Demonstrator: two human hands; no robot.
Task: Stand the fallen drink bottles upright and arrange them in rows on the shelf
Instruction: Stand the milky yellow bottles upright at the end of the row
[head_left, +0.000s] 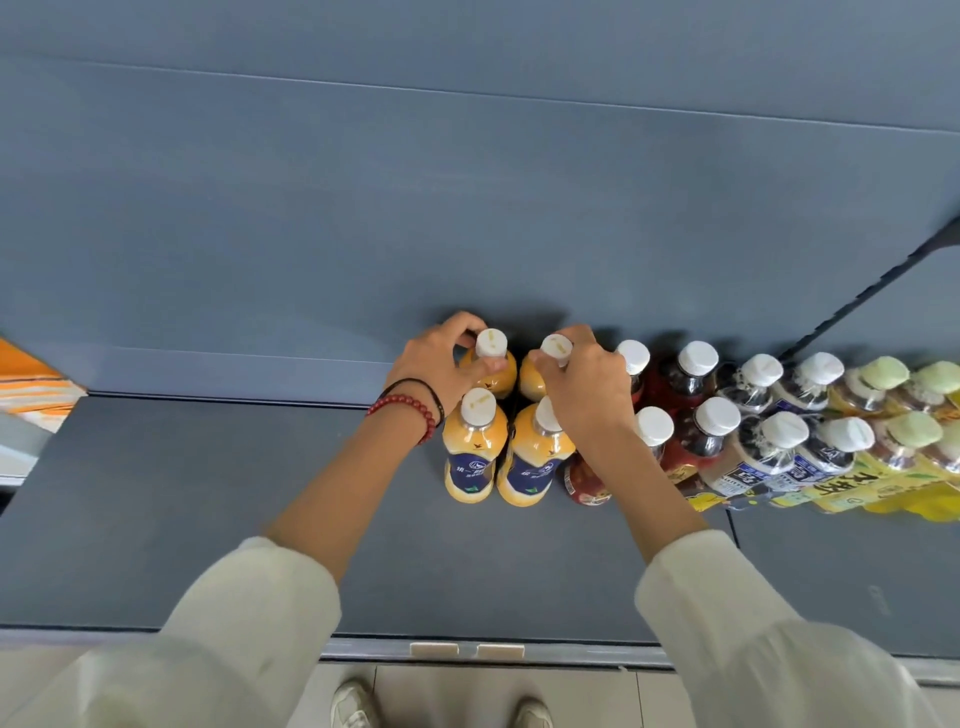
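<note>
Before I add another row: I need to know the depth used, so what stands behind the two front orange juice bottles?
Two more orange juice bottles, upright against the back panel. The left hand and right hand grip them, hiding much of their bodies.

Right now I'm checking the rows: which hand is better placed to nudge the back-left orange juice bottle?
Left. The left hand already grips the back-left orange juice bottle; the right hand is on the bottle beside it.

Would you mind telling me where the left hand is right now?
In the head view, the left hand grips the back-left orange juice bottle at the left end of the rows, beside the right hand.
</note>
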